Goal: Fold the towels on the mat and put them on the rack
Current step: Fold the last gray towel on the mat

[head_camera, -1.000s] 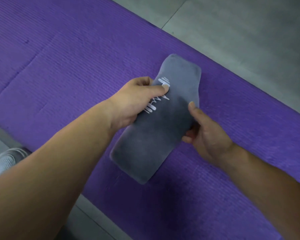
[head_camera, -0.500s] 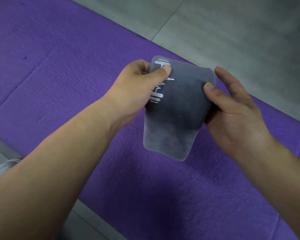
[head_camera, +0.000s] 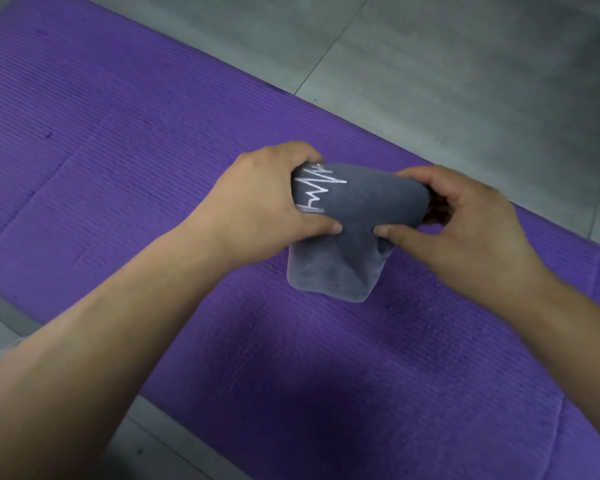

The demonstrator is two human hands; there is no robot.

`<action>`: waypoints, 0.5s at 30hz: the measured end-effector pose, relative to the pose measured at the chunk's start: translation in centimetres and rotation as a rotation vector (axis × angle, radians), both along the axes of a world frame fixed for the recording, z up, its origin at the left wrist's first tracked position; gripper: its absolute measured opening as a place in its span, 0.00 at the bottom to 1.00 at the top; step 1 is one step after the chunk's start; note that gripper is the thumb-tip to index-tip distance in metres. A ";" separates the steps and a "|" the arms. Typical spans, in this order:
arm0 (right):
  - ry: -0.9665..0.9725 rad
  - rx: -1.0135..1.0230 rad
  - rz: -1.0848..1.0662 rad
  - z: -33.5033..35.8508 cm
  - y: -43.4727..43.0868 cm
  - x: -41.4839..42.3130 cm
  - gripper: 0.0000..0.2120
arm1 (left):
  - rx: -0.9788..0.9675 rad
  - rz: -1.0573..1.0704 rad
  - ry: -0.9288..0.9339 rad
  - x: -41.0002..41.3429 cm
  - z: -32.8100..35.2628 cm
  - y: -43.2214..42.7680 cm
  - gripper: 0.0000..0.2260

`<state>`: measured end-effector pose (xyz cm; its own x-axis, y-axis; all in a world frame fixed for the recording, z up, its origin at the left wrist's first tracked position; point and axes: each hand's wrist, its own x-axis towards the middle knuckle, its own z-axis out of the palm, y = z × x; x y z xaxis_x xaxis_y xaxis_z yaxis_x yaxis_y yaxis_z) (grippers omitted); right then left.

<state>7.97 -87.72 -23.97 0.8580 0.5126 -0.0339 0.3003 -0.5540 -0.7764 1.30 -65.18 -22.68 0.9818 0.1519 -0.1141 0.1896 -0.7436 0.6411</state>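
Observation:
A small grey towel [head_camera: 357, 216] with a white zigzag line stitched near one end is bent over on itself above the purple mat [head_camera: 125, 140]. My left hand [head_camera: 264, 199] grips its left side, thumb on the front and fingers curled behind the stitched end. My right hand [head_camera: 465, 220] grips the right side, thumb pressing the front close to my left thumb. The towel's lower flap hangs down between both thumbs. No rack shows in the head view.
The ribbed purple mat runs diagonally across a grey tiled floor [head_camera: 465, 64]. Floor also shows at the lower left edge [head_camera: 146, 445]. My two forearms reach in from the bottom corners.
The towel went from lying long on the mat to being lifted and bent in half. Both hands closed in on it, thumbs meeting at the front.

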 end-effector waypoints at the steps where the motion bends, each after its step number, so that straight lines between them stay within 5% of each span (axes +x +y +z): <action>1: -0.004 0.004 0.007 0.3 -0.1 -0.1 0.21 | -0.009 -0.005 -0.026 -0.1 0.0 0.2 0.21; 10: 0.401 0.282 0.091 3.5 -2.2 0.1 0.12 | -0.557 -0.058 0.062 -0.3 1.7 -1.0 0.16; 15: 0.719 0.347 -0.298 -2.1 -1.8 1.2 0.04 | -0.669 0.209 0.263 2.4 -3.2 -3.0 0.22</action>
<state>9.21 -89.55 -26.03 0.7887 0.3505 -0.5051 -0.4517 -0.2269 -0.8628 3.72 -68.20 -25.84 0.8676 0.1476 -0.4748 0.4937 -0.1427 0.8579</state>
